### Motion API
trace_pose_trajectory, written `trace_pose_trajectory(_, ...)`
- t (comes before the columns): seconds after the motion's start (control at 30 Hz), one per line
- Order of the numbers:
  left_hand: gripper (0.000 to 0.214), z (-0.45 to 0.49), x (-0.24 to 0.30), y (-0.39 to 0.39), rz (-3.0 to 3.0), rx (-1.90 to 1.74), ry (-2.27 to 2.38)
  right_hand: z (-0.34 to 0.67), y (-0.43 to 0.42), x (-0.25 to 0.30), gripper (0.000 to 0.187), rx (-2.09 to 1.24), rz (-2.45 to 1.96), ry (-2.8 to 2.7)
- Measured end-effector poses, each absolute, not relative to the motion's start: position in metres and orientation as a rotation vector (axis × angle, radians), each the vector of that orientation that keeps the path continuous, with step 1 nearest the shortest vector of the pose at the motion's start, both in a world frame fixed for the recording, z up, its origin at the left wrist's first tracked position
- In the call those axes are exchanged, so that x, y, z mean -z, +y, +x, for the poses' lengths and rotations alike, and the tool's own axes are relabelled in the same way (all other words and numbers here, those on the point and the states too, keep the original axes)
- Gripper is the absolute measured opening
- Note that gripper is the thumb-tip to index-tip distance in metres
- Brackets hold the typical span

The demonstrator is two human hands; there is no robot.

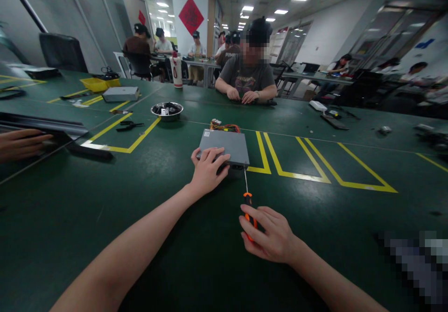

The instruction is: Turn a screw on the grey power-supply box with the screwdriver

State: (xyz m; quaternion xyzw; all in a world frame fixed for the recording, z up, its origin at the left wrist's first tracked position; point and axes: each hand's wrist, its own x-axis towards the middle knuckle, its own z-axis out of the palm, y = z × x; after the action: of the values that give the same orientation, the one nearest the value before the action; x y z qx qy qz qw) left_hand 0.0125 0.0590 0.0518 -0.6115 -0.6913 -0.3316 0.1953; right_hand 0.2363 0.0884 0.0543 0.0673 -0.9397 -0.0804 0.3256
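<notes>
A grey metal computer power supply (231,143) lies flat on the green table, with a bundle of coloured cables (226,127) behind its far side. My left hand (207,171) holds it, fingers spread over the top and thumb by the near side. In my right hand (273,235) is a screwdriver (248,199) with an orange and black handle. Its thin shaft points away from me, and the tip meets the near right corner of the power supply. Whether a screw sits under the tip is too small to tell.
Yellow tape outlines (301,176) mark the table. A metal bowl (167,111) of dark parts, another grey box (121,94), a yellow tray (94,84) and a bottle (177,71) stand beyond. A co-worker's hand (24,145) is at left; another person (245,76) sits opposite.
</notes>
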Motion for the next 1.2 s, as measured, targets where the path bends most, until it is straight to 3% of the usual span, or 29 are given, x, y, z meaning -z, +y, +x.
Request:
trace_pose_trajectory(0.4, 0.022, 0.012, -0.052, 0.058, -1.715, 0.936, -1.935, 0.237, 0.09, -0.052, 0.023, 0.199, 0.164, -2.475)
trace_pose_trajectory(0.7, 0.023, 0.012, -0.052, 0.059, -1.725, 0.93, -1.941, 0.237, 0.087, -0.058, 0.035, 0.131, 0.182, -2.542)
trace_pose_trajectory(0.93, 0.022, 0.012, -0.052, 0.059, -1.712, 0.951, -1.942, 0.236, 0.086, -0.05, 0.015, 0.09, 0.141, -2.49)
trace_pose_trajectory(1.1, 0.022, 0.012, -0.052, 0.059, -1.707, 0.944, -1.939, 0.234, 0.082, -0.058, 0.033, 0.115, 0.096, -2.67)
trace_pose_trajectory(1.2, 0.022, 0.012, -0.052, 0.059, -1.711, 0.932, -1.943, 0.234, 0.082, -0.061, 0.033, 0.105, 0.122, -2.683)
